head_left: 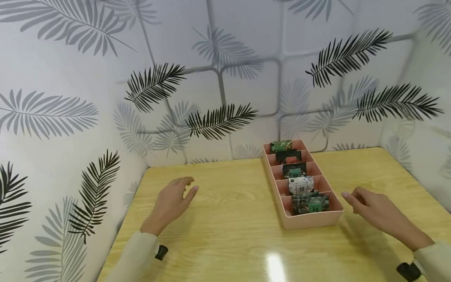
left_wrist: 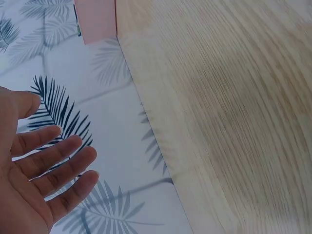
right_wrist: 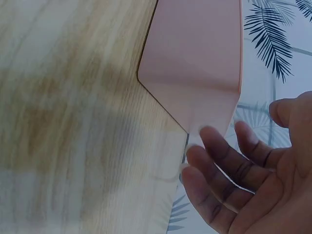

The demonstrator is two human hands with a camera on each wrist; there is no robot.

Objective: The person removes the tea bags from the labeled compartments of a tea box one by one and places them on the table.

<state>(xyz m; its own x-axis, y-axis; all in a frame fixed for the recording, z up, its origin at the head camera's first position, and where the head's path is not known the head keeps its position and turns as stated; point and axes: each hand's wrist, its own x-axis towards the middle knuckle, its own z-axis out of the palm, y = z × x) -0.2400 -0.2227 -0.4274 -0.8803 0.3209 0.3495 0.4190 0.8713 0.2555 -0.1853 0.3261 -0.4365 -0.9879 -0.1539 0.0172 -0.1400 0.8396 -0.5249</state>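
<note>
A long pink tray [head_left: 311,221] with several compartments stands on the table right of centre. Each compartment bears patterned sachets: green [head_left: 281,146] at the far end, black with red [head_left: 289,157], black with teal [head_left: 295,171], white [head_left: 301,185], and dark with green [head_left: 311,203] nearest. My right hand [head_left: 375,207] hovers just right of the tray's near corner, fingers loosely bent, holding nothing. In the right wrist view its fingers [right_wrist: 214,146] appear close to the tray's wall; contact cannot be told. My left hand [head_left: 170,201] hangs over the table's left part, fingers relaxed, holding nothing.
The yellow wood-grain table [head_left: 225,219] meets a leaf-patterned wall covering [head_left: 239,86] at its back edge. The same covering runs along the left side. Both sleeves bear a dark strap-like piece [head_left: 161,252] near the wrist.
</note>
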